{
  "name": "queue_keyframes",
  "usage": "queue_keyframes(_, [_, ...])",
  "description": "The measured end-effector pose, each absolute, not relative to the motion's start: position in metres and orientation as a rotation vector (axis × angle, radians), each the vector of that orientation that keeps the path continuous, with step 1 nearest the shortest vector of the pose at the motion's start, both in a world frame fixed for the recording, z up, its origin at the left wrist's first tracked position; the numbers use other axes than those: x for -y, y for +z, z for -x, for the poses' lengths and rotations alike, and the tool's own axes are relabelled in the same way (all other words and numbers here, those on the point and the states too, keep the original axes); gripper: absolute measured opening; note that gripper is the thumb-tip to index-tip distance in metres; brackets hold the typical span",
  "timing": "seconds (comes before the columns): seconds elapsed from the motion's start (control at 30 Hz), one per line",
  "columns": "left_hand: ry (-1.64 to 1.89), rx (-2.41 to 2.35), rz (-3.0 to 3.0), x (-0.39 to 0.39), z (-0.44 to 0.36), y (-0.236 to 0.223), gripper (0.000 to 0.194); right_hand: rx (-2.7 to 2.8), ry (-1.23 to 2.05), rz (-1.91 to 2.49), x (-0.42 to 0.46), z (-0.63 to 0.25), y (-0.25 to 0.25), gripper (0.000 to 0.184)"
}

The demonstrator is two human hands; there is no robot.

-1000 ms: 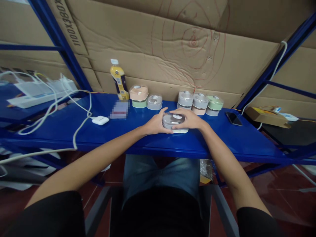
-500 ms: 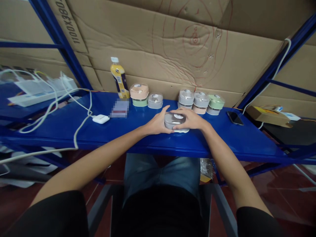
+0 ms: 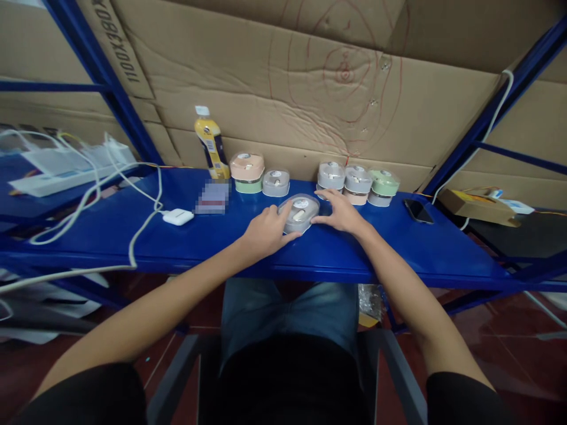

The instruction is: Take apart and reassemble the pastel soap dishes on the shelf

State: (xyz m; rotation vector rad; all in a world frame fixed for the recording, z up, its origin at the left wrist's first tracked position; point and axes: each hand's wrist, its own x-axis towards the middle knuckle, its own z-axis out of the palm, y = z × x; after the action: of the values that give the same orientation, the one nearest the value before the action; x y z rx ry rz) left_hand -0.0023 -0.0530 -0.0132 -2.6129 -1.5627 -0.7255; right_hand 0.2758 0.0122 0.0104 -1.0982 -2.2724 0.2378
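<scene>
A low grey box with a clear lid (image 3: 303, 213) sits on the blue table in front of me. A round white sticker and a small whitish piece show at its top. At the box's left side, my left hand (image 3: 267, 229) has its thumb and forefinger spread about the near left corner, seemingly touching it. My right hand (image 3: 341, 211) is open on the other side, thumb close to the box's right edge and fingers reaching past its far right corner. Whether that thumb touches the box I cannot tell.
Along the back stand a pink-and-green box stack (image 3: 247, 172), a single grey box (image 3: 276, 183), a grey stack (image 3: 331, 175), a grey-and-pink stack (image 3: 358, 184) and a green-and-grey stack (image 3: 383, 188). Further left are a yellow bottle (image 3: 213, 144) and white charger (image 3: 178, 216); right, a phone (image 3: 417, 211).
Both hands have loosened from around the grey box and spread apart. The box has shifted slightly left, and its top now shows the small whitish piece.
</scene>
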Motion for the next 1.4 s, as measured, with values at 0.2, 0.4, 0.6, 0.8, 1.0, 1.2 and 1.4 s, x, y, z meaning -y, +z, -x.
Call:
queue_keyframes(0.2, [-0.544, 1.703, 2.454, 0.027, -0.022, -0.008, 0.082, 2.110, 0.110, 1.288, -0.012, -0.282, 0.015, 0.043])
queue_keyframes(0.4, [-0.582, 1.805, 2.536, -0.039, -0.056, 0.008, 0.067, 2.058, 0.151, 1.335, -0.011, -0.286, 0.019, 0.037])
queue_keyframes(0.6, [-0.581, 1.699, 2.555, -0.061, -0.057, 0.023, 0.060, 2.066, 0.160, 1.343, -0.013, -0.286, 0.015, 0.033])
queue_keyframes(0.8, [-0.596, 1.530, 2.381, -0.071, -0.022, 0.015, 0.073, 2.066, 0.170, 1.354, -0.010, -0.283, 0.016, 0.032])
queue_keyframes(1.0, [-0.686, 1.573, 2.408, -0.048, -0.009, -0.004, 0.072, 2.051, 0.161, 1.342, -0.012, -0.286, 0.015, 0.029])
queue_keyframes(1.2, [-0.805, 1.351, 2.587, 0.039, -0.001, -0.007, 0.055, 2.034, 0.203, 1.200, -0.009, -0.282, 0.015, 0.033])
queue_keyframes(1.4, [-1.102, 0.875, 3.037, 0.058, 0.020, 0.000, 0.038, 2.347, 0.295, 0.854, 0.006, -0.266, 0.015, 0.111])
